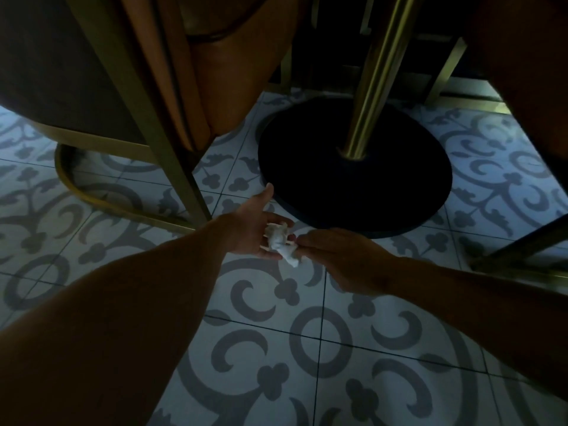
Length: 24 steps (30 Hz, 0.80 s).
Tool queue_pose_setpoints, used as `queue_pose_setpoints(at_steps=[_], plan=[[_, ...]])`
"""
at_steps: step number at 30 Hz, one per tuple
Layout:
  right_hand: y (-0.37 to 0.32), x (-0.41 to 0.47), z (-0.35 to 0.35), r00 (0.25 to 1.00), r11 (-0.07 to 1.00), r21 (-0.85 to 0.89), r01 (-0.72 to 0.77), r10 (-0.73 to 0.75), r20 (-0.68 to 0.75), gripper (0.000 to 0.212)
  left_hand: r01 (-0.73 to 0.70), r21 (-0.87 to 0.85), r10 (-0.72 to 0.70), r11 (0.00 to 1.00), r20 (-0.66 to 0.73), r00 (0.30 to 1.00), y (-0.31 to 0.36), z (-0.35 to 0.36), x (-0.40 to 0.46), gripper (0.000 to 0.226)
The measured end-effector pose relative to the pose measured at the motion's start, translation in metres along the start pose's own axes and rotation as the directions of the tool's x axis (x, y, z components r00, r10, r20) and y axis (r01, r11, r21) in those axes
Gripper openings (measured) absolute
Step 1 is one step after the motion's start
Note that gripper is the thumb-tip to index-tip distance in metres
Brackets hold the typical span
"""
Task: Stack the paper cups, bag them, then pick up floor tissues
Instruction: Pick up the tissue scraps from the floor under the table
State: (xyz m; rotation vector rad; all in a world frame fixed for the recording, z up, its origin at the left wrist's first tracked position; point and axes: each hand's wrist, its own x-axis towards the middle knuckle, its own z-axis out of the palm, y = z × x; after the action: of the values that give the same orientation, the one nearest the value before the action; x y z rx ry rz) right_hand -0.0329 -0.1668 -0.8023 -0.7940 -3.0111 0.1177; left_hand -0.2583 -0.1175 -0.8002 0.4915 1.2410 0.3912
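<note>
Low over the patterned floor tiles, my left hand (252, 229) lies palm up with a crumpled white tissue (281, 242) resting across its fingers. My right hand (338, 253) comes in from the right, and its fingertips pinch the lower end of the same tissue. Both hands hover just in front of a black round table base. No paper cups or bag are in view.
The black table base (353, 167) with a brass pole (373, 81) stands just beyond the hands. A brass-framed chair (159, 124) with an orange seat is at the left. Another brass chair leg (522, 244) is at the right. Grey-patterned tiles (307, 348) cover the floor.
</note>
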Motion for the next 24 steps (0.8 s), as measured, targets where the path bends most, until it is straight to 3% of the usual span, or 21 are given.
queue_pose_setpoints(at_steps=[5, 14, 21, 24], plan=[[-0.012, 0.008, -0.01, 0.998, 0.991, -0.132, -0.013, 0.005, -0.064, 0.062, 0.008, 0.018, -0.009, 1.0, 0.052, 0.999, 0.0, 0.005, -0.007, 0.09], [-0.01, 0.004, -0.005, 0.999, 0.981, -0.191, -0.023, 0.031, 0.037, 0.067, 0.113, 0.031, -0.116, 0.993, 0.131, 0.985, 0.002, 0.018, -0.021, 0.09], [-0.009, 0.011, 0.0, 0.997, 0.976, -0.208, 0.07, -0.065, 0.028, 0.056, 0.133, 0.096, -0.141, 0.986, 0.087, 0.986, 0.002, 0.013, -0.025, 0.081], [-0.012, 0.018, 0.002, 0.996, 0.975, -0.207, 0.086, -0.089, -0.006, 0.061, 0.126, 0.141, -0.137, 0.982, 0.072, 0.988, -0.001, 0.004, -0.027, 0.075]])
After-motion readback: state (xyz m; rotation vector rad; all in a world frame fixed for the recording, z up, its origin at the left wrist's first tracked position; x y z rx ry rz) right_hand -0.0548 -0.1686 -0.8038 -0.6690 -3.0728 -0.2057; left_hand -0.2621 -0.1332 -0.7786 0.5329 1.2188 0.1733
